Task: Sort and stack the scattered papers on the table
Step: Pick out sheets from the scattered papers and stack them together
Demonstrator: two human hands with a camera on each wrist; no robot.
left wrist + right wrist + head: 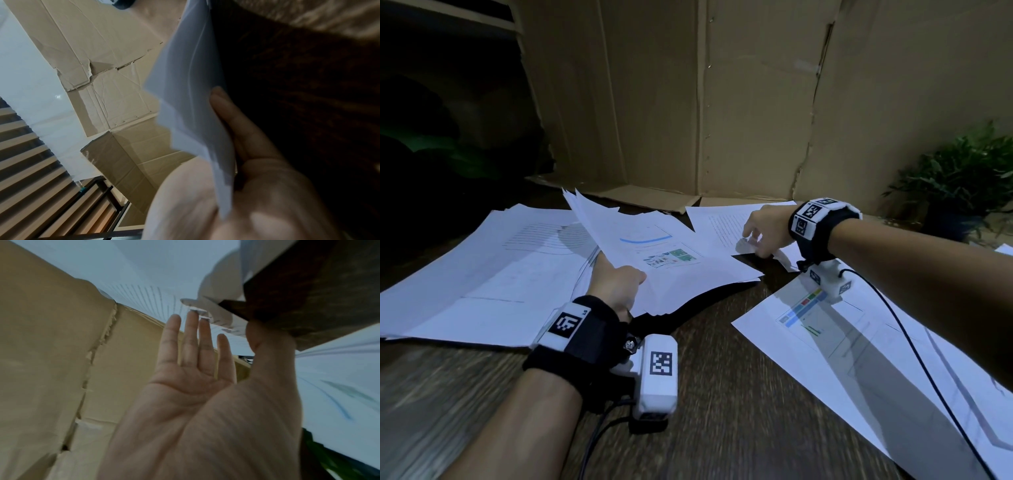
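Dark wooden table (715, 394) carried scattered papers: big spread of sheets (482, 274) at left, chart sheet (842, 342) near right, text sheet (726, 226) far centre-right. Left hand (616, 284) gripped a fanned bundle of pages (671, 267) by its near-left corner, thumb on top, fingers (230, 116) under, bundle lifted off the table. Right hand (763, 229) was nearer the text sheet, directly over its near edge, fingers (191, 337) straight and slightly apart, tips touching paper, nothing held. Sheet's long axis ran left-right, extending left and far from the fingertips. Likely next pick, right hand's
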